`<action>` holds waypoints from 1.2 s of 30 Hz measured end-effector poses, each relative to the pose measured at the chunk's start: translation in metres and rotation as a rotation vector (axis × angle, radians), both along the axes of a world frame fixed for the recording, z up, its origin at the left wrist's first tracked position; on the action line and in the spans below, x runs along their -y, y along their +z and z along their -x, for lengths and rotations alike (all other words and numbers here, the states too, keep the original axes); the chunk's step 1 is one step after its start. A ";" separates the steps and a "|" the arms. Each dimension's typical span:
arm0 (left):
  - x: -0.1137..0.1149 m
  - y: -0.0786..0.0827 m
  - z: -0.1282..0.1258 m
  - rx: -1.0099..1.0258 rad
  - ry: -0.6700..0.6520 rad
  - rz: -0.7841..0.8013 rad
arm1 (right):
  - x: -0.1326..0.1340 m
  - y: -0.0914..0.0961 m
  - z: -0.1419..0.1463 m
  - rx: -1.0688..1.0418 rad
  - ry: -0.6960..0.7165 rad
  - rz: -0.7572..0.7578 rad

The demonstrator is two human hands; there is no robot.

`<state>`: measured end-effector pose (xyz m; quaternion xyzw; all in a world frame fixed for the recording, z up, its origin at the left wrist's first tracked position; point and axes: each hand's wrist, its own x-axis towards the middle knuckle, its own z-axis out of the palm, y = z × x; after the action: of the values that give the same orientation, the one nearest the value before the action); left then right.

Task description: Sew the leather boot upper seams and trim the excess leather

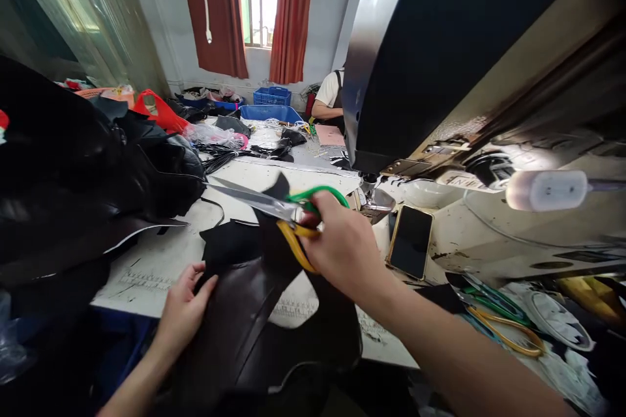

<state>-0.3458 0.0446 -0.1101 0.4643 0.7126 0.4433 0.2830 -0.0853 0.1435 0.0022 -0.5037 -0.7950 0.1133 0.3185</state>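
Observation:
My right hand [342,247] is closed around the green and yellow handles of a pair of scissors [264,203], whose long blades point left over the work table. Below them lies a dark brown leather piece [244,319] with a black fabric part [227,244] at its upper left. My left hand [183,309] rests on the leather's left edge, fingers pressed against it and holding it down on the white table top [156,260].
A large black sewing machine [440,45] rises at the right, with a phone [411,241] lying beside its needle foot. A second pair of scissors [503,322] lies at the lower right. Dark material is heaped at the left [73,169]. Another person sits at the back [330,101].

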 end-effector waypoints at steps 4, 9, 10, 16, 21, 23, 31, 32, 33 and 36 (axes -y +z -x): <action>0.003 -0.015 -0.015 -0.224 0.068 -0.066 | -0.043 0.016 0.059 0.275 0.121 -0.244; 0.028 -0.014 -0.010 -0.700 -0.154 -0.349 | -0.069 0.011 0.069 0.240 0.171 -0.327; 0.034 -0.015 -0.009 -0.785 -0.315 -0.405 | -0.066 0.013 0.061 0.148 0.156 -0.359; 0.034 -0.035 -0.026 -0.876 -0.487 -0.388 | 0.030 0.002 0.001 -0.459 0.391 0.218; 0.016 -0.031 -0.038 -0.769 -0.486 -0.354 | 0.122 -0.095 -0.027 -0.529 0.792 1.081; 0.017 -0.020 -0.031 -0.675 -0.575 -0.323 | 0.141 -0.136 -0.037 -0.524 0.615 1.481; 0.025 0.009 0.001 -0.515 -0.954 -0.106 | 0.134 -0.184 -0.048 -0.470 0.623 1.960; 0.024 0.009 0.004 -0.508 -0.967 -0.089 | 0.132 -0.184 -0.047 -0.458 0.646 1.956; 0.023 0.009 0.006 -0.497 -0.979 -0.082 | 0.131 -0.185 -0.044 -0.449 0.665 1.943; 0.020 0.007 0.012 -0.439 -0.990 -0.090 | 0.136 -0.188 -0.039 -0.437 0.667 1.910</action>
<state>-0.3582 0.0247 -0.1036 0.8379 0.4313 0.1796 0.2822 -0.0468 0.0078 -0.1859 -0.2691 -0.3976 0.8684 -0.1240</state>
